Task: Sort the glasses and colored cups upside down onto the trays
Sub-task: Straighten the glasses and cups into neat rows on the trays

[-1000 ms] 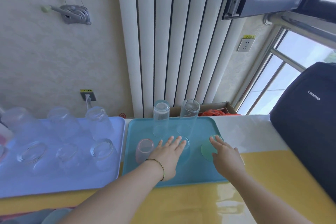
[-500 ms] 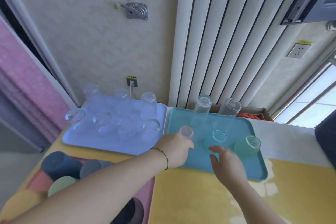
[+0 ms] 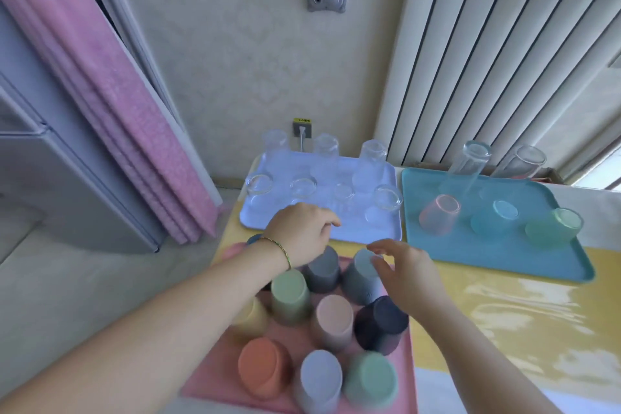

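Both hands hover over the far end of the pink tray (image 3: 215, 383), which sits nearest on the yellow table and holds a crowd of colored cups, all bottoms up as far as I can see. The left hand (image 3: 302, 232) hangs where that tray meets the lavender tray (image 3: 369, 228). Its fingers are loosely bent downward and I see nothing in them. The right hand (image 3: 403, 272) has its fingers spread and relaxed, right beside the grey-blue cup (image 3: 361, 279) at the far right corner of the pink tray. The blur keeps me from saying whether the fingertips touch it.

Clear glasses (image 3: 388, 198) stand inverted on the lavender tray at the far left. The teal tray (image 3: 487, 255) to its right carries a pink-tinted glass (image 3: 438, 215), a blue one (image 3: 494, 220), a green one (image 3: 554, 227) and two tall clear ones at its far edge.

To my eye the sorting is close to done, and the hands are turning to the cups, perhaps to straighten them. The grey-blue cup sits tight against the dark grey cup (image 3: 322, 270), so gripping it calls for fingers placed on its free right side and a straight lift, without knocking the neighbors.
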